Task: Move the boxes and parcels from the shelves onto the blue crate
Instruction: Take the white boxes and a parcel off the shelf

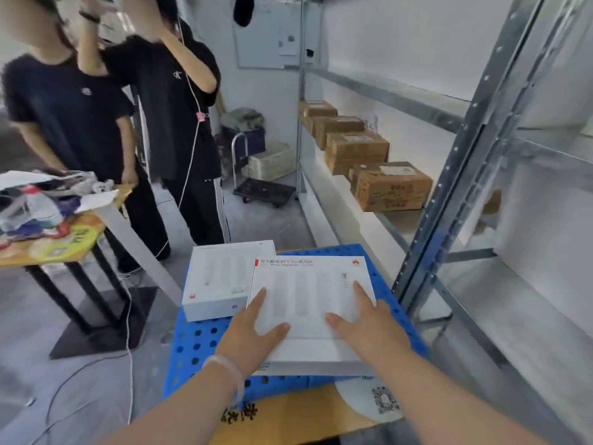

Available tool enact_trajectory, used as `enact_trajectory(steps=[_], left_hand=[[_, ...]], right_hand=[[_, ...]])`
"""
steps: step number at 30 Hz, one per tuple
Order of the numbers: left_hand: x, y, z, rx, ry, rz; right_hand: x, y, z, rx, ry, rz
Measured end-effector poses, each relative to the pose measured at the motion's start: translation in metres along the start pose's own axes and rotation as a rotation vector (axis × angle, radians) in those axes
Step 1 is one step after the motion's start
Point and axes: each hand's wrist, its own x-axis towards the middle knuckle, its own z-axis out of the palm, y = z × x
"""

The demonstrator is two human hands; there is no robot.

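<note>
A blue perforated crate (pixel 195 345) stands in front of me, beside the metal shelves. Two flat white boxes lie on it: one (pixel 221 277) at the far left, and a larger one (pixel 308 293) with a red logo nearer to me. My left hand (pixel 253 335) rests flat on the larger box's near left corner, fingers spread. On the same box's near right part my right hand (pixel 365 326) lies flat too. Several brown cardboard boxes (pixel 390 186) sit in a row on the middle shelf (pixel 340 200) to the right.
Two people in dark clothes (pixel 96 117) stand at the left behind a small cluttered table (pixel 57 242). A black trolley (pixel 263 191) with baskets stands at the back. The shelf upright (pixel 449 220) rises just right of the crate. A yellow cardboard sheet (pixel 288 415) lies under the crate's near edge.
</note>
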Motion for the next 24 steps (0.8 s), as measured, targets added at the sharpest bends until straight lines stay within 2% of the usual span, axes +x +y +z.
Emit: enact_trajectory(steps=[5,10,24], left_hand=[[-0.021,-0.048,-0.039,-0.022,0.077,-0.122],[-0.042,-0.088,-0.054,-0.006,0.108,-0.221],[-0.024,-0.135,-0.059,0.068,0.034,-0.296]], right_hand=[[-0.003,-0.045,0.046,-0.059,-0.081,-0.076],[-0.010,-0.060,0.089,-0.061,-0.174,-0.083],[0.008,-0.070,0.137,0.014,-0.285,-0.032]])
